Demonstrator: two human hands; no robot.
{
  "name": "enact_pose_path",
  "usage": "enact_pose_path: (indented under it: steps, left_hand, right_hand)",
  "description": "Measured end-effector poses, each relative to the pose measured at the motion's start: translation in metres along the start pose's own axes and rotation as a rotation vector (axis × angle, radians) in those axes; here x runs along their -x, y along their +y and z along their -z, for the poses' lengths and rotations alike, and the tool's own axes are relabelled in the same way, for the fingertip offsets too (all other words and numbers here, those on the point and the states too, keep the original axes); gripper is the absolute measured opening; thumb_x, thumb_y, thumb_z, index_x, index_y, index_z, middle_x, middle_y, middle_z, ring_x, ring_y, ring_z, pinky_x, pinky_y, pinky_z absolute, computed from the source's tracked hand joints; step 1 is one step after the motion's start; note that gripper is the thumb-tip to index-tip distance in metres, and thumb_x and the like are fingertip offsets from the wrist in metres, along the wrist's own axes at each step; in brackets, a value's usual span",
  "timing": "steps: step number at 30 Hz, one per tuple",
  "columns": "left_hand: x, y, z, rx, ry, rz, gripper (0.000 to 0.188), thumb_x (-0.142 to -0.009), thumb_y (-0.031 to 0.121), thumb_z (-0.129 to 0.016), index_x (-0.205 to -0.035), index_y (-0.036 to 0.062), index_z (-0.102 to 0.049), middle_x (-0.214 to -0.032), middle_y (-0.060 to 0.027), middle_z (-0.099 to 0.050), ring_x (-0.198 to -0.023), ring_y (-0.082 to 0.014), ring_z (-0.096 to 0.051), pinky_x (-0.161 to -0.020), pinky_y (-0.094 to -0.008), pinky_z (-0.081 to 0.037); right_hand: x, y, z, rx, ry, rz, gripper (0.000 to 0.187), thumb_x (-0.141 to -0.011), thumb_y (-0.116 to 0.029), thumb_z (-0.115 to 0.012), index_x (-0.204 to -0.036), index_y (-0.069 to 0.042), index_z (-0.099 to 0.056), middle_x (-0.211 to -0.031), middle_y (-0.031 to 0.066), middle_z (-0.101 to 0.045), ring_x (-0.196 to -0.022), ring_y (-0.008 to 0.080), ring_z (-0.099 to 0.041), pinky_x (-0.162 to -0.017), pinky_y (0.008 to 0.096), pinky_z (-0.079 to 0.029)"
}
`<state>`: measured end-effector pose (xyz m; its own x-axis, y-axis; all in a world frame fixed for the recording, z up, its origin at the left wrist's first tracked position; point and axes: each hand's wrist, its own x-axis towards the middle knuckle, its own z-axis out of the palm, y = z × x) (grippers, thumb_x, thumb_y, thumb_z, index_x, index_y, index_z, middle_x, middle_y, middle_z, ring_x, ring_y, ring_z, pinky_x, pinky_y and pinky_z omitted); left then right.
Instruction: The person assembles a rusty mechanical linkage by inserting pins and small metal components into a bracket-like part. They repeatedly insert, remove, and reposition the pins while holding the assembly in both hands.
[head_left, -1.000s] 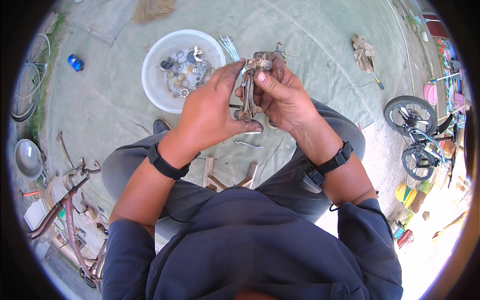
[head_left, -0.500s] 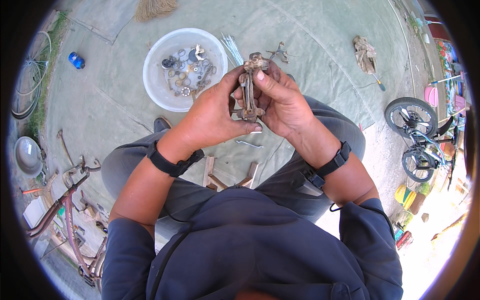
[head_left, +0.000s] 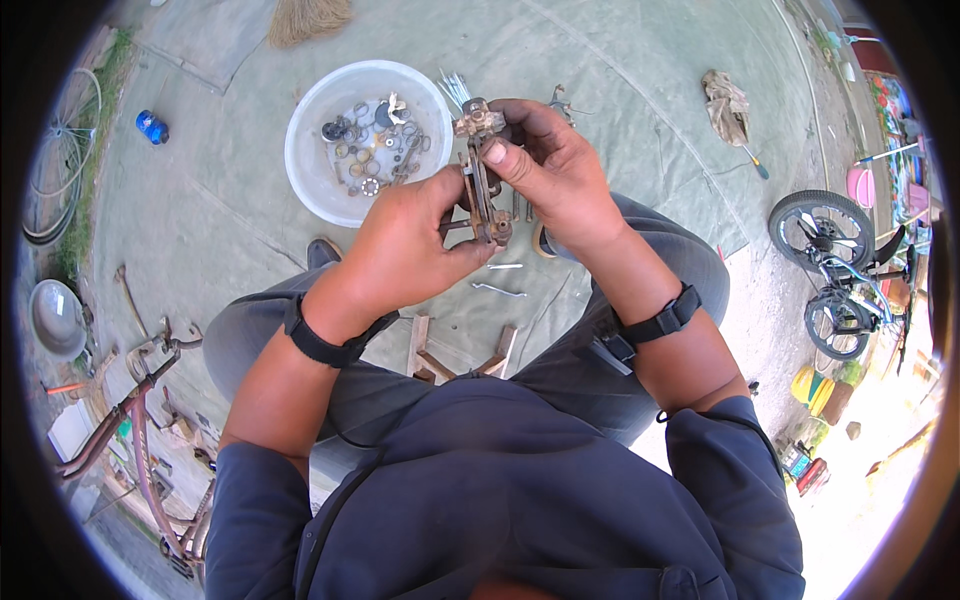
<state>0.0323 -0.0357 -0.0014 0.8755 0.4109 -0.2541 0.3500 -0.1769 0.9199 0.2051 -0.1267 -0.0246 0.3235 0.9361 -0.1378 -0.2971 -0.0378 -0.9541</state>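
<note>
I have a rusty metal part (head_left: 483, 200) up in front of me, near 12 o'clock in my view, gripped between both hands. It stands roughly upright, slightly tilted: a blocky end at 12, another at about 6, narrow bars between, and a short rod poking out near the lower end at 8. My left hand (head_left: 412, 235) comes in from 8 o'clock, half closed, thumb against the lower end and fingers curled round the far side. My right hand (head_left: 560, 185) comes in from 3, partly curled, thumb pressed near the upper end with the forefinger bent behind it; how its other fingers sit I cannot tell.

Around the part, the white basin (head_left: 300, 175) lies at 10 o'clock, with metal rings (head_left: 365, 165) and other small pieces scattered in it. A bundle of thin silvery rods (head_left: 452, 85) shows between 11 and 12, just beside the basin. A thin bent rod (head_left: 498, 290) lies at 6 on the green ground sheet (head_left: 650, 150).

Across my whole view, the straw broom (head_left: 308, 22) is at 11, a small blue container (head_left: 152, 126) at 10, a crumpled rag (head_left: 727, 105) at 2, a bicycle (head_left: 820, 225) at 3 and an old reddish bicycle frame (head_left: 143, 435) at 8.
</note>
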Motion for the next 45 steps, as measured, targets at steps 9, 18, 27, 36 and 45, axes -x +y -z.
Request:
enact_pose_path:
  steps: [9,18,27,36,45]
  left_hand:
    - [0.012,0.014,0.013,0.397,0.015,-0.064,0.048,-0.079,0.0,-0.081,-0.122,0.0011,-0.059,-0.105,-0.0043,-0.068,-0.096,-0.0111,-0.067,-0.085,-0.0282,-0.056]
    - [0.015,0.009,0.021,0.48,-0.005,-0.023,0.043,-0.082,-0.001,-0.079,-0.119,0.0019,-0.058,-0.102,-0.0047,-0.069,-0.095,-0.0095,-0.066,-0.084,-0.0277,-0.056]
    - [0.013,0.007,0.016,0.508,-0.035,0.043,0.036,-0.083,0.001,-0.078,-0.112,0.0029,-0.058,-0.097,-0.0019,-0.067,-0.088,-0.0068,-0.063,-0.076,-0.0233,-0.054]
    - [0.012,0.01,0.013,0.595,-0.07,0.063,0.035,-0.083,0.003,-0.078,-0.11,0.0045,-0.057,-0.096,-0.0004,-0.066,-0.087,-0.0065,-0.062,-0.076,-0.024,-0.053]
    - [0.017,0.014,0.026,0.66,-0.143,0.077,0.042,-0.081,0.006,-0.08,-0.115,0.0016,-0.057,-0.098,-0.0054,-0.07,-0.094,-0.0119,-0.067,-0.082,-0.0267,-0.055]
  right_hand:
    - [-0.001,-0.02,0.012,0.388,-0.332,0.102,0.099,-0.061,-0.038,-0.094,-0.137,0.004,-0.048,-0.132,0.017,-0.059,-0.125,0.0295,-0.055,-0.108,0.0406,-0.043]
    - [0.006,-0.021,-0.003,0.707,-0.302,0.133,0.117,-0.051,-0.03,-0.1,-0.146,-0.001,-0.039,-0.135,0.0175,-0.057,-0.126,0.0326,-0.057,-0.11,0.0438,-0.044]
    - [0.005,-0.022,-0.007,0.861,-0.21,0.379,0.156,-0.032,-0.039,-0.1,-0.158,-0.004,-0.015,-0.157,0.0213,-0.029,-0.145,0.0419,-0.031,-0.116,0.0481,-0.037]
    - [0.009,-0.03,-0.01,0.975,-0.285,0.461,0.14,-0.039,-0.038,-0.099,-0.154,-0.004,-0.027,-0.153,0.0185,-0.034,-0.146,0.0406,-0.028,-0.118,0.0491,-0.034]
    - [0.011,-0.027,-0.017,0.974,-0.181,0.581,0.109,-0.056,-0.028,-0.091,-0.147,-0.002,-0.039,-0.139,0.0188,-0.046,-0.127,0.0391,-0.048,-0.108,0.0476,-0.042]
